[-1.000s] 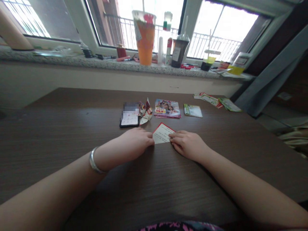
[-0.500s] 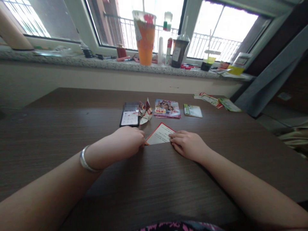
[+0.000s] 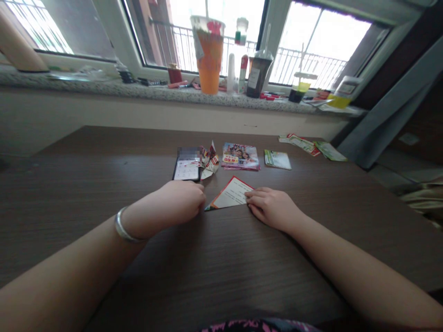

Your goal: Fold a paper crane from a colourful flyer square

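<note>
A sheet of printed paper folded into a triangle (image 3: 231,193) lies on the table, cream with dark lines of text and a red edge along its upper right. The outstretched fingers of my right hand (image 3: 272,206) rest flat on its right corner, pressing it to the tabletop. Just beyond the paper's pointed left tip, my left hand (image 3: 183,199) is closed, fingers curled down. Its fingertips are hidden beneath it, and I see nothing held. A silver bangle (image 3: 123,226) circles my left wrist. Behind that hand lies a phone (image 3: 187,169) with its screen lit.
Crumpled paper (image 3: 209,162) touches the phone. Farther back lie a stack of colourful flyers (image 3: 240,156), a small green-and-white stack (image 3: 278,159) and some paper strips (image 3: 304,144). A cup of orange drink (image 3: 209,60) and a dark cup (image 3: 258,76) stand on the windowsill (image 3: 155,93).
My left hand has drawn slightly left, off the paper's left tip, which now shows fully. My right hand and the paper have barely shifted.
</note>
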Motion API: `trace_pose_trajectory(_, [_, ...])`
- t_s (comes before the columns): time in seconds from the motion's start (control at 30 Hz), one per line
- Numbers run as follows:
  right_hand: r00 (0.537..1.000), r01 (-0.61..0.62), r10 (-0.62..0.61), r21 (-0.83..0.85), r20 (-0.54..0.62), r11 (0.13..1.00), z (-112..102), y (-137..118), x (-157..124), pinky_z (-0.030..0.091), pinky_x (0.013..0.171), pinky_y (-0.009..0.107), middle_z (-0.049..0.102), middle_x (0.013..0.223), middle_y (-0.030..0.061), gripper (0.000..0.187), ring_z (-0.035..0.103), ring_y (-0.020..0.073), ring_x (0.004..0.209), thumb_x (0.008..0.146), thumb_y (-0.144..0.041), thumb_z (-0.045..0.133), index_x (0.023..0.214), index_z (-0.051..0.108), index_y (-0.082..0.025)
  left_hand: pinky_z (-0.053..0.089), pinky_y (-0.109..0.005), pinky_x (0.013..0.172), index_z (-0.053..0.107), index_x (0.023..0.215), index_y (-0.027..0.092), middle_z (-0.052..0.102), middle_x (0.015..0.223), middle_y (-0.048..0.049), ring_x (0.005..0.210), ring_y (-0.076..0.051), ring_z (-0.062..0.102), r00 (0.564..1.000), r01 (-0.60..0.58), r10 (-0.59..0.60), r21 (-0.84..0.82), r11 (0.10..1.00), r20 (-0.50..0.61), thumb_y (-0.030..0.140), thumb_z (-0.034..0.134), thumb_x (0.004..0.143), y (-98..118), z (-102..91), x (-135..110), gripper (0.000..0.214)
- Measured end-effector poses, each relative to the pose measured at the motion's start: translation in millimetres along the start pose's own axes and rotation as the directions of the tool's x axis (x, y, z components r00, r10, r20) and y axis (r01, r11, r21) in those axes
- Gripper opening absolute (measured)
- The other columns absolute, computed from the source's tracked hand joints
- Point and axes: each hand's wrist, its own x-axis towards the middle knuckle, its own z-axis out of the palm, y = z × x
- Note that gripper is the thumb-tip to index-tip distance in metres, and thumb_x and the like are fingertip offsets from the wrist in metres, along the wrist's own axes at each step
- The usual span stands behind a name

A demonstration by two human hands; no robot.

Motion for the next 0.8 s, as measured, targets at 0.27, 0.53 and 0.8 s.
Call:
trace_pose_trajectory(0.27, [0.995, -0.101, 0.101, 0.035, -0.007, 0.994, 1.6, -2.8, 7.3, 0.046, 0.096, 0.035, 0.065, 0.120, 0.0079, 0.024, 0.057, 0.0227, 0.112, 0.091, -0.029, 0.046, 0.105, 0.063, -0.018, 0.048, -0.037, 0.092, 0.060, 0.109, 0.017, 0.062, 0.115, -0.0106, 0.105, -0.023, 0.059, 0.912, -0.242, 0.218, -0.029, 0.970, -0.347, 0.021, 0.050, 0.089, 12.6, 22.6, 16.9, 0.023])
trace_pose_trajectory(0.53, [0.974, -0.193, 0.214, 0.216, -0.075, 0.957, 20.5, 6.8, 15.0, 0.036, 0.107, 0.042, 0.052, 0.134, 0.0149, 0.031, 0.045, 0.0239, 0.126, 0.086, -0.033, 0.053, 0.110, 0.058, -0.014, 0.042, -0.042, 0.103, 0.053, 0.127, 0.019, 0.058, 0.128, -0.0102, 0.119, -0.024, 0.052, 0.893, -0.349, 0.279, -0.151, 0.925, -0.353, 0.022, 0.053, 0.089, 20.8, 40.2, 18.5, 0.038])
trace_pose_trajectory(0.8, [0.951, -0.307, 0.308, 0.167, 0.023, 0.937, 30.8, 8.5, 23.8, 0.019, 0.115, 0.052, 0.036, 0.149, 0.0168, 0.068, 0.032, 0.0311, 0.137, 0.086, -0.046, 0.048, 0.142, 0.035, -0.009, 0.040, -0.045, 0.104, 0.050, 0.131, 0.022, 0.054, 0.133, -0.0102, 0.124, -0.026, 0.048, 0.876, -0.399, 0.323, -0.161, 0.903, -0.358, 0.023, 0.051, 0.091, 23.8, 39.2, 18.8, 0.040])
